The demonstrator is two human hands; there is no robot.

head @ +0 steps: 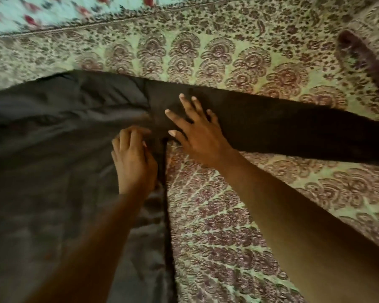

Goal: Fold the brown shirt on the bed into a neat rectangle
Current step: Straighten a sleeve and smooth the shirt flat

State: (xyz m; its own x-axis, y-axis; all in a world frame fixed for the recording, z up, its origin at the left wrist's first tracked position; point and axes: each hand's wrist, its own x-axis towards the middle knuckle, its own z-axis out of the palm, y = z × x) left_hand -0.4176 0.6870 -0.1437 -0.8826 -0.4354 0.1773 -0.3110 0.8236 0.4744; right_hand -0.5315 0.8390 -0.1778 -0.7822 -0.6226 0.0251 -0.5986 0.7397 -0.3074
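The brown shirt (53, 149) lies spread on the bed and fills the left half of the view. Its long sleeve (293, 127) stretches out to the right edge. My right hand (197, 130) rests flat, fingers spread, on the sleeve where it joins the body. My left hand (134, 160) sits beside it at the underarm seam, fingers curled onto the cloth. Whether it pinches the cloth is hard to tell. The shirt's side edge (165, 215) runs down toward me.
The bed is covered by a green sheet with a maroon floral print (227, 215). A dark strip of cloth (365, 60) lies at the upper right. A pale turquoise fabric with red motifs (53, 9) borders the far side.
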